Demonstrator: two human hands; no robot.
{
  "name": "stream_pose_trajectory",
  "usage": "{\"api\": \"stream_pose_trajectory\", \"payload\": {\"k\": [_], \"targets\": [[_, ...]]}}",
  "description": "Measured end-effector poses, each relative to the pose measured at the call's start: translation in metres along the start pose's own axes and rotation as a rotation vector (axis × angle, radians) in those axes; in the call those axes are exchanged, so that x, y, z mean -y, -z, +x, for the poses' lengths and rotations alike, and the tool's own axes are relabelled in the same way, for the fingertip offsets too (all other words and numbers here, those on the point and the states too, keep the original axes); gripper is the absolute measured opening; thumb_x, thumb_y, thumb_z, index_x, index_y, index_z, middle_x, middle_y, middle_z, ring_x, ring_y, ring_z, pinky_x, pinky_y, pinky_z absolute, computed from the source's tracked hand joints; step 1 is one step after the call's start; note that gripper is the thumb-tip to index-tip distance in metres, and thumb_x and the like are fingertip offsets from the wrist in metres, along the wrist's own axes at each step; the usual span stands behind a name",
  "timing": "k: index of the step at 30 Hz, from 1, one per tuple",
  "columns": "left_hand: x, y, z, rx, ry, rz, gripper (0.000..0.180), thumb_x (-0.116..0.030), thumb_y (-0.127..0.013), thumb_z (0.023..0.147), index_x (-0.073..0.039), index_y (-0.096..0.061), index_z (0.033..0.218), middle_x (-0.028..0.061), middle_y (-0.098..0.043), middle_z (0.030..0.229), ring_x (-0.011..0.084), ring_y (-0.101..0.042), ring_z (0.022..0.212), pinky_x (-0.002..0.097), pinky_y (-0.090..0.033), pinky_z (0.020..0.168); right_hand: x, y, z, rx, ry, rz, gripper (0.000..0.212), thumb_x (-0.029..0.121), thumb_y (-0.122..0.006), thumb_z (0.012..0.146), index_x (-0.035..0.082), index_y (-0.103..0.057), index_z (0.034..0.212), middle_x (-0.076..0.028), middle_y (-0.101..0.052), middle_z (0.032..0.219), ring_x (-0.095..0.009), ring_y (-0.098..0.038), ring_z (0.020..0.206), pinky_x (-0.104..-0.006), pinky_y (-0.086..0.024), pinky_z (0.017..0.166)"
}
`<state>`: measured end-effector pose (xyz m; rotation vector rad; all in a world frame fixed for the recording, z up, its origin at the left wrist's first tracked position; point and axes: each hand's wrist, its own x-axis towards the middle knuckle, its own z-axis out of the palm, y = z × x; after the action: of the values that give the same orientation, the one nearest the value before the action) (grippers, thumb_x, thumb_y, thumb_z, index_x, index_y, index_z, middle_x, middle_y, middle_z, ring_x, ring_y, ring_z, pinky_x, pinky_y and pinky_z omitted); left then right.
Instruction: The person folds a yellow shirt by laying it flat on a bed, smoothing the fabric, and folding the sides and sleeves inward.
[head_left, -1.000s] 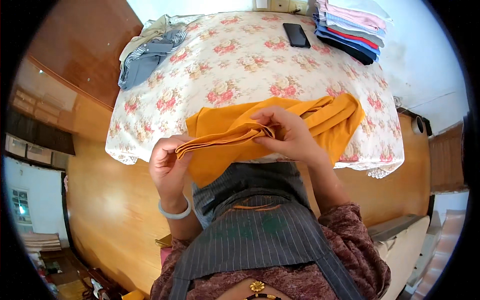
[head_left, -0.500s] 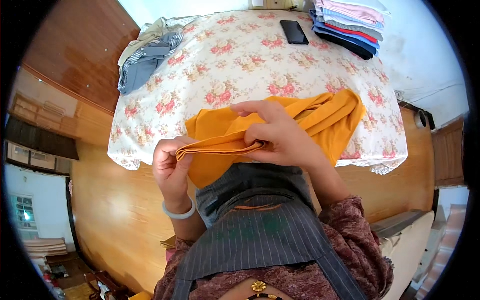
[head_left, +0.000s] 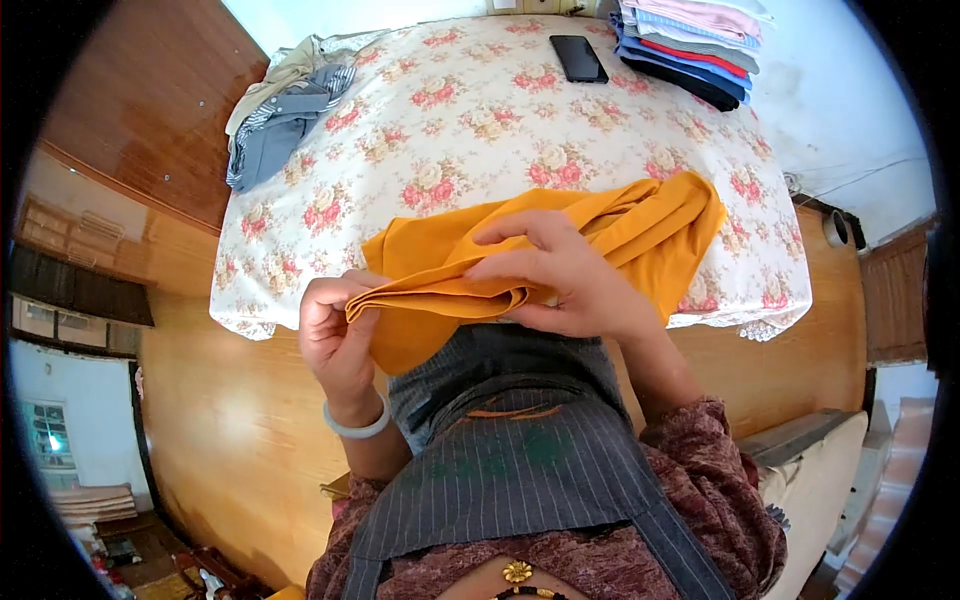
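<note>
A mustard-yellow garment [head_left: 640, 232] lies partly on the near edge of a table under a floral cloth [head_left: 480, 110], with its near part lifted toward me. My left hand [head_left: 335, 335], with a pale bangle on the wrist, pinches the folded layers of the cloth at their left end. My right hand [head_left: 560, 275] grips the same folded edge further right, fingers curled over the top. The garment's right part spreads flat on the table.
A stack of folded clothes [head_left: 690, 45] sits at the table's far right corner, a black phone [head_left: 578, 58] beside it. A heap of grey and beige clothes [head_left: 280, 115] lies at the far left corner. Wooden floor surrounds the table.
Both hands keep hold of the yellow garment. My right hand has slid slightly along the folded edge, gathering it tighter.
</note>
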<state>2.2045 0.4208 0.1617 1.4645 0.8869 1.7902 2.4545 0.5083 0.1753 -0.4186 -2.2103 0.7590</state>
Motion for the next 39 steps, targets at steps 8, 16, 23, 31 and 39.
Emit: {"api": "stream_pose_trajectory", "payload": {"k": [8, 16, 23, 31, 39], "targets": [[-0.004, -0.003, 0.0, -0.033, 0.023, -0.003, 0.01, 0.001, -0.058, 0.092, 0.0, -0.051, 0.098, 0.017, -0.065, 0.096, 0.0158, -0.059, 0.086, 0.0259, -0.046, 0.08, 0.006, -0.009, 0.001, -0.052, 0.177, -0.118, 0.026, 0.008, -0.076, 0.069, 0.013, -0.069, 0.093, -0.013, -0.05, 0.137, -0.033, -0.049, 0.119, -0.0432, -0.036, 0.099], [-0.002, 0.001, 0.0, -0.047, -0.012, 0.031, 0.009, 0.0, -0.056, 0.093, -0.001, -0.05, 0.1, 0.0165, -0.064, 0.096, 0.017, -0.059, 0.085, 0.0279, -0.046, 0.081, 0.002, 0.008, -0.019, -0.173, 0.009, -0.484, 0.025, 0.016, -0.077, 0.065, 0.01, -0.058, 0.08, -0.01, -0.058, 0.126, -0.031, -0.054, 0.108, -0.0449, -0.036, 0.097], [0.001, 0.003, -0.002, -0.036, -0.015, 0.058, 0.008, 0.002, -0.053, 0.093, 0.0, -0.05, 0.1, 0.0164, -0.064, 0.097, 0.017, -0.059, 0.085, 0.028, -0.047, 0.082, -0.016, -0.002, -0.03, -0.229, -0.094, -0.118, 0.018, 0.007, -0.075, 0.073, 0.006, -0.064, 0.087, -0.011, -0.063, 0.11, -0.026, -0.058, 0.103, -0.035, -0.042, 0.091], [-0.007, -0.002, 0.0, -0.116, -0.023, 0.074, 0.01, 0.002, -0.058, 0.091, 0.0, -0.051, 0.097, 0.0158, -0.065, 0.096, 0.0131, -0.056, 0.083, 0.0248, -0.043, 0.078, -0.02, -0.011, -0.026, -0.443, -0.158, 0.263, 0.014, 0.007, -0.073, 0.081, 0.004, -0.067, 0.094, -0.011, -0.067, 0.094, -0.026, -0.064, 0.086, -0.0309, -0.05, 0.076], [-0.017, 0.002, 0.008, -0.163, -0.035, 0.117, 0.009, -0.001, -0.058, 0.091, -0.001, -0.053, 0.098, 0.0093, -0.063, 0.094, 0.011, -0.054, 0.083, 0.0251, -0.043, 0.08, -0.009, 0.003, -0.002, -0.519, 0.071, -0.117, 0.014, 0.006, -0.072, 0.08, 0.007, -0.066, 0.093, -0.007, -0.067, 0.085, -0.025, -0.063, 0.08, -0.0341, -0.047, 0.073]]}}
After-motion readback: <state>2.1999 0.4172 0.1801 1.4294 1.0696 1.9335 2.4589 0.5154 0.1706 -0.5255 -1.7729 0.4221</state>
